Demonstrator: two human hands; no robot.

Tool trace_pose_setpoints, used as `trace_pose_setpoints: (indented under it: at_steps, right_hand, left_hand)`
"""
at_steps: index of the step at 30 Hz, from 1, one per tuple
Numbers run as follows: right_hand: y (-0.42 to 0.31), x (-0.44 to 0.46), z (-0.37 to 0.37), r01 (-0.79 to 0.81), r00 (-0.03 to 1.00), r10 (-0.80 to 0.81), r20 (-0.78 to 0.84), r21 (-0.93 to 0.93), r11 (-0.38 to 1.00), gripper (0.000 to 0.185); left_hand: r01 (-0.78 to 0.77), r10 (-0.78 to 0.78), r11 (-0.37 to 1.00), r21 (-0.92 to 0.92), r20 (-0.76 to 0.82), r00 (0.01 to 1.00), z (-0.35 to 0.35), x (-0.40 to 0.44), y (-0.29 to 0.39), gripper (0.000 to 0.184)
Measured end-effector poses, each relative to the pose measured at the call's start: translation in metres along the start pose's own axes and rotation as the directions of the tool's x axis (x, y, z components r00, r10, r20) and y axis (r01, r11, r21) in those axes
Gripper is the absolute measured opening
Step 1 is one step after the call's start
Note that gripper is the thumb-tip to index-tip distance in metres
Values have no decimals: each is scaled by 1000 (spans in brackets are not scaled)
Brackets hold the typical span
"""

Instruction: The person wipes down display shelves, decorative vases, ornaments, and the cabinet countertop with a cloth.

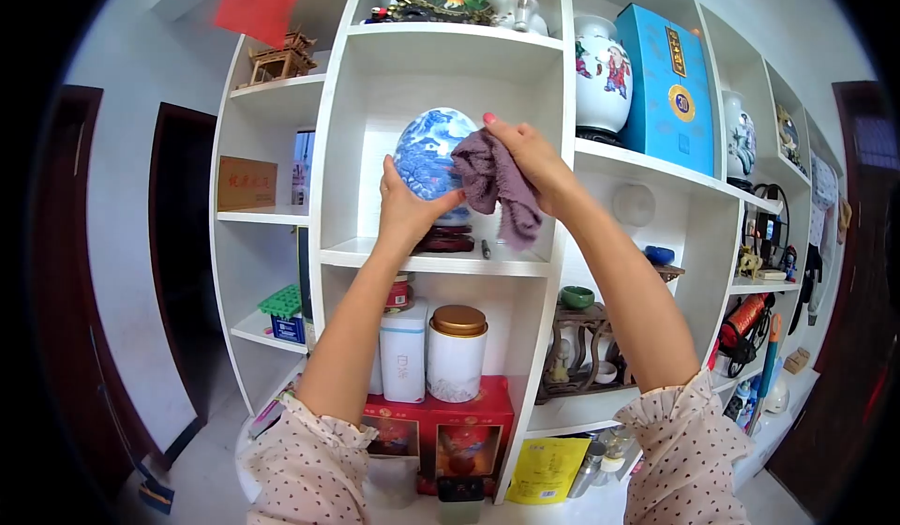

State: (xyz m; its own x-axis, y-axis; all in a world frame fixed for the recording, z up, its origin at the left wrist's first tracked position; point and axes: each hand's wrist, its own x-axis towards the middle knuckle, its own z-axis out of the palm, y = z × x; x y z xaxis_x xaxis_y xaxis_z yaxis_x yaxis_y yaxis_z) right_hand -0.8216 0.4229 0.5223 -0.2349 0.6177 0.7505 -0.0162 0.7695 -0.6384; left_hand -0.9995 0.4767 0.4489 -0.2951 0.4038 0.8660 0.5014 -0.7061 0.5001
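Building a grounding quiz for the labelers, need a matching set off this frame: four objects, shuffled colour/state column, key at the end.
Things
1. round vase
2. cloth
3. canister
4. box on the upper right

Descriptions
A. white with a gold top
B. blue pattern on white, held by the left hand
C. light blue, tall and upright
D. dull purple, gripped in the right hand

Pairs: 1-B, 2-D, 3-A, 4-C
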Motion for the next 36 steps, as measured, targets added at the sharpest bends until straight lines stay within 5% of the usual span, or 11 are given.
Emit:
trace_pose_setpoints:
  at_steps: [3,6,9,10,11,12,15,17,21,32,36]
  right_hand:
    - [-5,3,2,-117,987,88,134,226,967,33]
    - [-26,17,3,-83,977,7,214,348,934,23]
    - [-61,57,22,387,913,-393,-113,-69,919,40]
    - [-70,72,29,546,753,-632,-183,-363,755,39]
    - [-81,91,35,620,493,-864,-102,-656,430,35]
    - [-89,110,38,640,387,-922,-26,-712,289,35]
    - [-94,144,48,445,457,-883,101,-886,128,35]
    - [-89,139,58,35,845,-534,29,-999,1,50]
    - [-96,143,59,32,895,-441,65,-996,-82,68]
    - [-84,148,59,116,836,-543,81,-993,29,71]
    - [-72,152,59,255,594,-778,205,-965,-60,66]
  left_hand:
    - [-31,32,998,55,-17,999,-1,1,-2,131]
    - [-14,15,1000,5,-15,1000,3,5,-8,130]
    - [-20,21,999,50,-24,999,1,-2,2,132]
    - [-19,20,999,38,-24,1000,1,-2,1,132]
    - [-27,28,999,31,-20,999,0,-1,0,133]
    - [-15,15,999,32,-16,1000,-1,-3,3,132]
    - [-26,27,999,30,-29,999,-1,-4,2,129]
    - [-20,21,999,49,-25,999,1,-4,0,130]
    - [-7,7,1000,29,-9,1000,-2,-4,3,129]
    - [17,-17,998,60,-5,1000,-3,-8,8,130]
    - [12,-12,999,53,-1,1000,-3,-8,8,130]
